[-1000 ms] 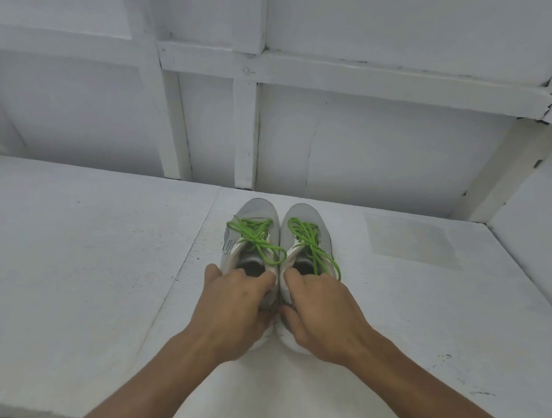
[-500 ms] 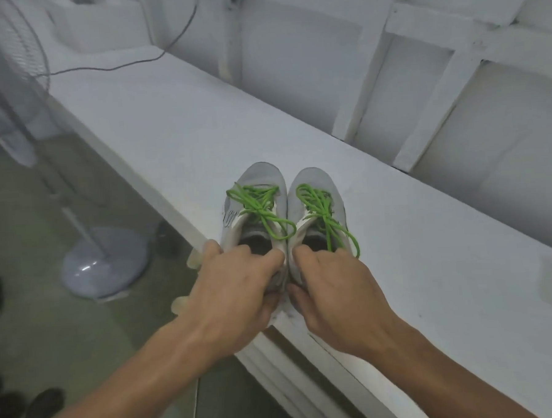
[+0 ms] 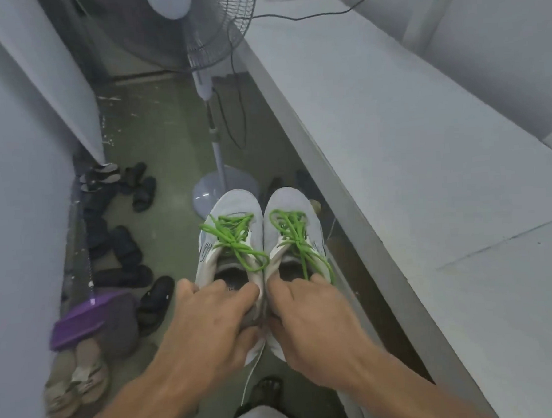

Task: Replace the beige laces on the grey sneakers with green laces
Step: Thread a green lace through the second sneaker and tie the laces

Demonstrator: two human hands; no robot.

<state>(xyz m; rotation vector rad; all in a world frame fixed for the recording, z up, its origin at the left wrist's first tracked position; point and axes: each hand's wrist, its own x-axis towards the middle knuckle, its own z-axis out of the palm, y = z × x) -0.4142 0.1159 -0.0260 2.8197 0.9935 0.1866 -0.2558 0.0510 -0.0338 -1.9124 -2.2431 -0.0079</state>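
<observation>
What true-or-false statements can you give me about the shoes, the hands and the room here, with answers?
1. Both grey sneakers carry green laces. True.
2. The sneakers rest on the white bench. False: they are held above the floor, beside the bench.
3. The left hand grips one sneaker at its heel end. True.
4. The right hand is empty. False: it grips the other sneaker at its heel end.
5. The fan stands upright on the floor. True.
</observation>
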